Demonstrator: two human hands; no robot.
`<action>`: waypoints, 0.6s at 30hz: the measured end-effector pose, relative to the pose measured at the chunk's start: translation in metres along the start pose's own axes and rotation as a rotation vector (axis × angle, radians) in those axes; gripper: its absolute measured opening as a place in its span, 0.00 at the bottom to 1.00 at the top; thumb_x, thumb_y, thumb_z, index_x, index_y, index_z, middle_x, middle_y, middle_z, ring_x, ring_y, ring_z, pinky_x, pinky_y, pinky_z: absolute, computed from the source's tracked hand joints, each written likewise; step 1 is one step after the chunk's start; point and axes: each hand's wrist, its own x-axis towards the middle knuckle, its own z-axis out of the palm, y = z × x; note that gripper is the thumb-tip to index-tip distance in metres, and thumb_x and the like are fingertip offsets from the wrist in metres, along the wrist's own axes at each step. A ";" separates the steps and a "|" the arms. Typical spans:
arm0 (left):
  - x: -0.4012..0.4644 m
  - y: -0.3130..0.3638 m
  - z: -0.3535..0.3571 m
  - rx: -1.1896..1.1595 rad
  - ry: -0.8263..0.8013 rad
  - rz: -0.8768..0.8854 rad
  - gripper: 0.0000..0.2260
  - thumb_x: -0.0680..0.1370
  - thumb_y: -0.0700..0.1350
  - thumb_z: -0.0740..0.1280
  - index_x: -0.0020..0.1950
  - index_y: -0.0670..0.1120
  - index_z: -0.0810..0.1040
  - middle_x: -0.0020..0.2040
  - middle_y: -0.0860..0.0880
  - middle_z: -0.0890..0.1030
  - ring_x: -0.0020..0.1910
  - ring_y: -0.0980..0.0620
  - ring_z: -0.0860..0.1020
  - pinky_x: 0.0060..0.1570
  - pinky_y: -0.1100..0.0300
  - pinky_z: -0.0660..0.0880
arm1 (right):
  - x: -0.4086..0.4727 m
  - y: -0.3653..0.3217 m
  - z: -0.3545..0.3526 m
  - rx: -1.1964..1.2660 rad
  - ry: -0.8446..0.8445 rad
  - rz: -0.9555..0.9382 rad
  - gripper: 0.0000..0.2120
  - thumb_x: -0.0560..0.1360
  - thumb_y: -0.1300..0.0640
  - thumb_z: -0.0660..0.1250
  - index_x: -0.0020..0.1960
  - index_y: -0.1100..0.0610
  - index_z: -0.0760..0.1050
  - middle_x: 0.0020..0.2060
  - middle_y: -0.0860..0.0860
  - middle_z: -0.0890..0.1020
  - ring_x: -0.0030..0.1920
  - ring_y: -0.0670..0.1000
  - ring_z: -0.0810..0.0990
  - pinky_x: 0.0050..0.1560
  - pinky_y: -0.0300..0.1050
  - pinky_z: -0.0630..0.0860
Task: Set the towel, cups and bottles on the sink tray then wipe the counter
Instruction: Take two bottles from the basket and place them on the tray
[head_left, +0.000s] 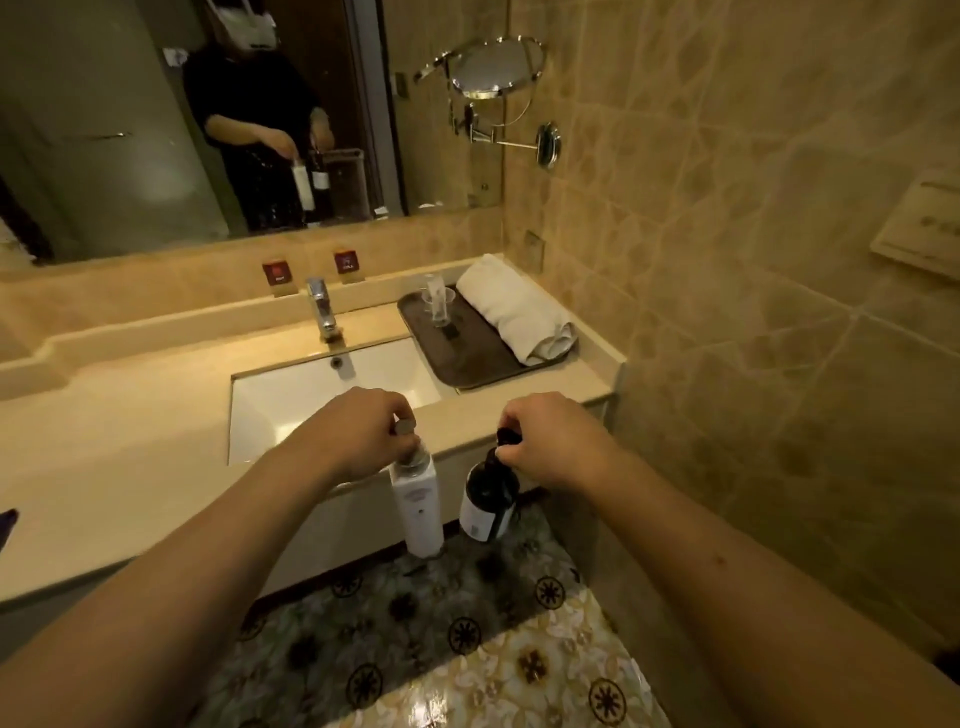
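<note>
My left hand grips the silver cap of a white bottle, which hangs in front of the counter's front edge. My right hand holds a dark bottle with a white label by its black neck, beside the white one. At the back right of the counter lies a dark brown tray. A rolled white towel rests along the tray's right side. Clear plastic cups stand at the tray's far left corner.
A white sink basin with a chrome tap sits in the beige counter. Two small red signs stand on the ledge behind it. A wall mirror and a round swing-arm mirror hang above. Tiled wall closes the right side; patterned floor lies below.
</note>
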 end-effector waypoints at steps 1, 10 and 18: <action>0.018 0.000 -0.003 0.006 0.008 -0.020 0.10 0.78 0.52 0.69 0.56 0.51 0.81 0.51 0.50 0.83 0.45 0.52 0.79 0.43 0.59 0.73 | 0.020 0.007 -0.003 0.007 0.004 -0.020 0.09 0.73 0.48 0.72 0.51 0.50 0.81 0.45 0.49 0.83 0.44 0.51 0.80 0.43 0.47 0.78; 0.161 0.004 -0.030 -0.070 0.117 -0.136 0.08 0.79 0.49 0.70 0.56 0.47 0.80 0.51 0.48 0.82 0.45 0.50 0.79 0.37 0.61 0.70 | 0.168 0.061 -0.032 0.087 0.038 -0.058 0.06 0.74 0.53 0.72 0.51 0.49 0.80 0.46 0.49 0.82 0.42 0.51 0.78 0.40 0.44 0.74; 0.288 -0.021 -0.028 -0.143 0.189 -0.125 0.04 0.78 0.48 0.71 0.47 0.50 0.77 0.42 0.51 0.78 0.37 0.56 0.74 0.31 0.64 0.65 | 0.266 0.087 -0.027 0.090 0.046 0.042 0.05 0.74 0.54 0.72 0.50 0.48 0.81 0.44 0.49 0.83 0.42 0.50 0.79 0.43 0.44 0.78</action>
